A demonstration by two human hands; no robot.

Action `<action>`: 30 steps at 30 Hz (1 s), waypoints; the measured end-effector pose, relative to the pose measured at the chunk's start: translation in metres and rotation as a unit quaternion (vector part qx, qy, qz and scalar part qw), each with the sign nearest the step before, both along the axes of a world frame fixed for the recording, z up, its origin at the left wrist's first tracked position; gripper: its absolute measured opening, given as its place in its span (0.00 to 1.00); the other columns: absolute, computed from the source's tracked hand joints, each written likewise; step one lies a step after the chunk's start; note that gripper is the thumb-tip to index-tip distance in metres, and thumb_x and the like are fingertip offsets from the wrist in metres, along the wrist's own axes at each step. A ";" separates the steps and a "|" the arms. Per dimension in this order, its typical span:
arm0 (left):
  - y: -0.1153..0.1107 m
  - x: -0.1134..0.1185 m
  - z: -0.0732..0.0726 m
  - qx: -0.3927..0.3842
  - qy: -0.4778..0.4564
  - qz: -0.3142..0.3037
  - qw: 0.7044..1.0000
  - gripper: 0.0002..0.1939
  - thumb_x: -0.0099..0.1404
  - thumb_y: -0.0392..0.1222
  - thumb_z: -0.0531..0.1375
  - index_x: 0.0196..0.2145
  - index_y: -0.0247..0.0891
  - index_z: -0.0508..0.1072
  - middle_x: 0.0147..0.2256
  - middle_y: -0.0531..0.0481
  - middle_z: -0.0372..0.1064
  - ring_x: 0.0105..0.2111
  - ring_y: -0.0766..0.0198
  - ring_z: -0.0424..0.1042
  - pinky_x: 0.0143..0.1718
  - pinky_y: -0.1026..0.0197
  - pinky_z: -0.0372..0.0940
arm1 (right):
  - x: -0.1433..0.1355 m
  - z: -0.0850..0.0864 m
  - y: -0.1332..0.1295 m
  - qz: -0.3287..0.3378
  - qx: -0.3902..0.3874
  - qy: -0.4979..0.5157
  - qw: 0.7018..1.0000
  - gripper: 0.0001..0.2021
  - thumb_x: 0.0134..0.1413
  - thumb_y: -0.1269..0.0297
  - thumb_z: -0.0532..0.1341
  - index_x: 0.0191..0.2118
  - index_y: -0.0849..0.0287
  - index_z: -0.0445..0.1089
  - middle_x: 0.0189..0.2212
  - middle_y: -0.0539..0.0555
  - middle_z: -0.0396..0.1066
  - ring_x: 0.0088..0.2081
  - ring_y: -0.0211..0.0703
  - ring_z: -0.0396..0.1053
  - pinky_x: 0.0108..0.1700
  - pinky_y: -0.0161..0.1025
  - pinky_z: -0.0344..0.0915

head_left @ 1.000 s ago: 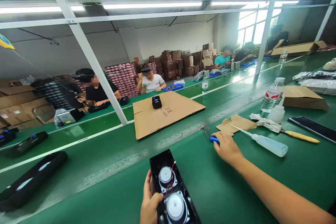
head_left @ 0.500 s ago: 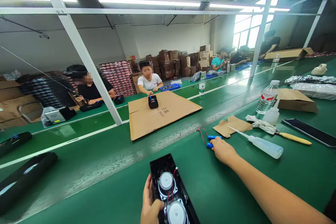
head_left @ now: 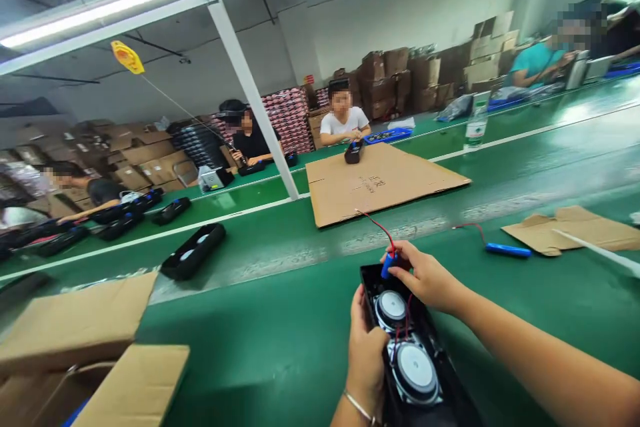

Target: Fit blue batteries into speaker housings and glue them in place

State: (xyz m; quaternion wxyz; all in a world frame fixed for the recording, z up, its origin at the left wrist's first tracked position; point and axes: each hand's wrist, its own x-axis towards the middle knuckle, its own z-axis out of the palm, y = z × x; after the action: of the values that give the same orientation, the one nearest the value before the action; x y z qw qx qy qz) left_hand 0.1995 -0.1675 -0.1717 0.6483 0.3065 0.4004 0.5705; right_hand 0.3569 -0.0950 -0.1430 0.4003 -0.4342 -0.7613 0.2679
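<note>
A black speaker housing (head_left: 440, 347) with two round silver speakers and red wires lies tilted in my left hand (head_left: 367, 353), whose fingers wrap its left side. My right hand (head_left: 423, 273) pinches a blue battery (head_left: 388, 265) at the far end of the housing, just above its inside. A red wire runs up from this battery over the green table. Right of my right hand, a second blue battery (head_left: 508, 251) with a red wire lies on the table.
A large cardboard sheet (head_left: 370, 190) lies ahead, torn cardboard (head_left: 575, 230) at right. An open carton (head_left: 150, 380) stands at lower left. Another black housing (head_left: 193, 252) rests beyond it. A bottle (head_left: 476, 123) stands farther off. Several people sit across the table.
My right hand has lifted one blue battery off the table and brought it to the housing's far end. The view has turned left, showing the open carton.
</note>
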 end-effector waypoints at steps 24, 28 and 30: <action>0.003 0.005 -0.015 0.015 -0.009 0.038 0.999 0.37 0.43 0.31 0.62 0.53 0.37 0.60 0.54 0.42 0.60 0.54 0.53 0.59 0.56 0.56 0.53 | -0.012 -0.005 0.027 0.113 0.023 -0.137 0.984 0.10 0.56 0.64 0.51 0.41 0.55 0.67 0.39 0.53 0.66 0.42 0.42 0.63 0.45 0.40 0.61; 0.003 0.004 -0.011 0.012 -0.009 0.037 0.999 0.37 0.43 0.31 0.62 0.53 0.37 0.61 0.53 0.43 0.61 0.54 0.53 0.59 0.57 0.56 0.53 | -0.011 -0.006 0.028 0.115 0.048 -0.149 0.981 0.10 0.55 0.66 0.52 0.41 0.56 0.68 0.38 0.54 0.64 0.41 0.42 0.62 0.45 0.40 0.61; 0.003 0.004 -0.012 0.013 -0.009 0.034 0.999 0.37 0.43 0.31 0.62 0.53 0.37 0.61 0.53 0.43 0.61 0.54 0.53 0.59 0.57 0.56 0.53 | -0.010 -0.006 0.028 0.111 0.053 -0.157 0.980 0.10 0.55 0.66 0.53 0.41 0.55 0.69 0.37 0.53 0.63 0.40 0.41 0.62 0.44 0.39 0.61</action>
State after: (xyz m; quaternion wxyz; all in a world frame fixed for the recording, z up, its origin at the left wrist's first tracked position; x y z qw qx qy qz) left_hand 0.2036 -0.1646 -0.1833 0.6284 0.2955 0.3972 0.6000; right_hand 0.3467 -0.0668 -0.1487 0.2664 -0.3618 -0.8712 0.1981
